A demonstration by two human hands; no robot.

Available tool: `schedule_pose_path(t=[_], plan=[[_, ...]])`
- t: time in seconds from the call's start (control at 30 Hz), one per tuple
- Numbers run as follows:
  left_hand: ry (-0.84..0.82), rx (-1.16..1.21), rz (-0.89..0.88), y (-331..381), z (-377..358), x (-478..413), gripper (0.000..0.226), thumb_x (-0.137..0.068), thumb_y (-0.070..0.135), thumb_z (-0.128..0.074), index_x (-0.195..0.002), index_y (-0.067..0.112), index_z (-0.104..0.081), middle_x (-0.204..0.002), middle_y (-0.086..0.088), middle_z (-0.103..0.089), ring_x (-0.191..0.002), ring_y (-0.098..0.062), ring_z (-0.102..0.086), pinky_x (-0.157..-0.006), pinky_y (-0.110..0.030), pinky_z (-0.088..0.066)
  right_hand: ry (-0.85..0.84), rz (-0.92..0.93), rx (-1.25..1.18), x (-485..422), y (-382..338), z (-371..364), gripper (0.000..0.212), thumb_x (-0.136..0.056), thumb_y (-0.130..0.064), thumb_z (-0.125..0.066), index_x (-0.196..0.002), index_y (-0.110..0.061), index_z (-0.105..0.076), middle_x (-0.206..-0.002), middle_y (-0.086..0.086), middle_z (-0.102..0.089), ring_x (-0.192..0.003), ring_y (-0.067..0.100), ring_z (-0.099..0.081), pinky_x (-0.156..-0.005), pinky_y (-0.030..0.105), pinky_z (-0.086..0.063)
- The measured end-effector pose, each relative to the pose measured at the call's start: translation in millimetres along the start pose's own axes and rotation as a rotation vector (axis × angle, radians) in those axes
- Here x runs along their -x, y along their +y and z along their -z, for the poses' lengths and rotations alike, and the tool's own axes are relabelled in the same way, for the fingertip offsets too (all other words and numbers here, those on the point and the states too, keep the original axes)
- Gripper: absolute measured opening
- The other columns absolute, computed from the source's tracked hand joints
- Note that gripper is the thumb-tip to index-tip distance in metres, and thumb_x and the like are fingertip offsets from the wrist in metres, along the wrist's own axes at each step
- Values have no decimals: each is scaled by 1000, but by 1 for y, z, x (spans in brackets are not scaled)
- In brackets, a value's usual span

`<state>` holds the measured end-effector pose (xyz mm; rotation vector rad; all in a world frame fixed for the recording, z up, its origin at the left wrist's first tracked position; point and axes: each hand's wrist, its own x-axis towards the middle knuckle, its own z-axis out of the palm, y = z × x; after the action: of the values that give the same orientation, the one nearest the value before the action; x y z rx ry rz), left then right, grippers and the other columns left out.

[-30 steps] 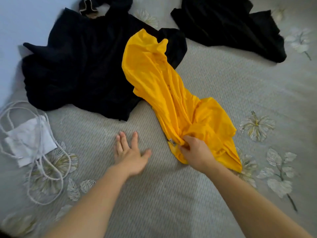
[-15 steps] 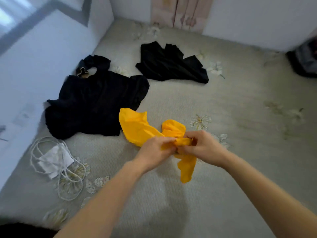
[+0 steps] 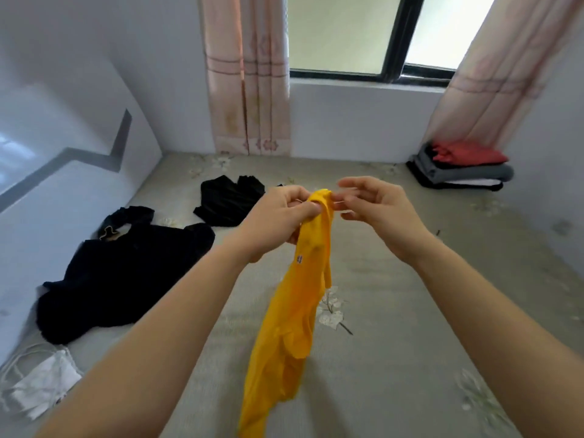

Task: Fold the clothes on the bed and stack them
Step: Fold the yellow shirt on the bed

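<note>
Bed (image 3: 410, 311) w/ a grey-green flowery cover takes up most of the lower frame. On it, at center-left, a big black garment (image 3: 126, 279) is spread out roughly flat.

The yellow garment (image 3: 290, 327) is held up in the middle of the frame, off the bed. It's dangling in a long bunched strip toward the bottom edge. A small tag can be seen on it just below the left hand (image 3: 278, 222).

A smaller black garment (image 3: 227, 200) is laid crumpled further back, left of center, apart from the big one. Over at the right edge, in the far corner under the curtain (image 3: 493, 74), a folded stack (image 3: 464, 169) is parked: red on top, grey under that, then white & black.

Bottom-left corner: a white cloth thing w/ cords (image 3: 41, 387), pretty blurry tbh.

Hands are close together, approx. center frame. The left hand is clamped on the top of the yellow garment, fingers curled round the bunched fabric. The right hand (image 3: 376, 210) is held just beside it, fingers loosely bent, tips right at the top edge of the fabric. Whether anything is actually pinched there can't be told, too blurry.
</note>
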<state>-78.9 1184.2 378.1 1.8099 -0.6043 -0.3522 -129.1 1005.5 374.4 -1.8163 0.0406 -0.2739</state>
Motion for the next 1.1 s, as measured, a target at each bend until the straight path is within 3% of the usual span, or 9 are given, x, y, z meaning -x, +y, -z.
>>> schedule_pose_path(t=[0.17,0.3,0.4,0.5,0.6,0.7,0.8,0.93,1.1], plan=[[276,73,45,35,-66,-15,18,-97,28,-50,-87,14,-54,-65,-5,-46,-60,-20,-51,-47,-23,-47,-110,-193,55,47,26,61,19,-89,-16,-63,-108,-13,-62,-103,10,-67,-89,17,-65,-75,30,-50],[439,168,25,54,-111,-28,23,-98,30,-47,-78,19,-49,-62,-4,-40,-56,-17,-47,-46,-25,-45,-249,-395,268,80,68,72,89,-64,-63,-76,-134,-20,-41,-129,3,-51,-113,19,-54,-93,39,-50],[553,256,-11,67,-129,-36,24,-98,27,-47,-75,20,-44,-60,-2,-38,-54,-17,-45,-47,-26,-45,59,-332,298,101,85,71,115,-63,-63,-76,-150,-23,-13,-147,1,-22,-133,23,-34,-108,44,-38],[642,312,-27,78,-141,-42,24,-99,27,-47,-75,20,-45,-59,-2,-42,-58,-20,-49,-51,-28,-47,344,-214,314,112,87,72,103,-69,-58,-74,-145,-20,-17,-137,-2,-22,-127,22,-36,-102,44,-41],[696,351,-41,87,-150,-46,21,-98,26,-47,-80,16,-47,-66,-9,-46,-66,-23,-50,-52,-27,-48,284,-386,363,98,93,73,78,-72,-53,-74,-126,-13,-36,-118,0,-35,-114,24,-45,-93,40,-43],[722,362,-47,90,-149,-49,18,-96,24,-49,-81,14,-48,-74,-13,-49,-67,-22,-51,-54,-27,-49,202,-493,354,80,96,80,19,-86,-31,-62,-83,-17,-50,-83,1,-50,-79,24,-51,-67,34,-39],[768,283,-68,84,-134,-50,19,-93,26,-53,-81,11,-52,-75,-13,-52,-67,-20,-52,-61,-35,-50,341,-414,292,60,89,108,22,-92,-11,-46,-72,-18,-50,-70,0,-50,-66,19,-48,-58,31,-34],[840,5,-124,54,-101,-49,33,-89,33,-55,-76,3,-59,-70,-5,-48,-66,-14,-44,-63,-38,-41,494,-296,110,35,50,160,14,-95,-11,-45,-104,-14,-54,-93,2,-55,-84,17,-52,-67,31,-40],[591,-85,-72,21,-79,-39,30,-100,30,-37,-76,15,-46,-74,0,-40,-63,-8,-36,-61,-29,-30,235,-104,96,20,-11,195,10,-83,-9,-64,-75,-12,-68,-76,-1,-61,-77,12,-53,-73,28,-39]])
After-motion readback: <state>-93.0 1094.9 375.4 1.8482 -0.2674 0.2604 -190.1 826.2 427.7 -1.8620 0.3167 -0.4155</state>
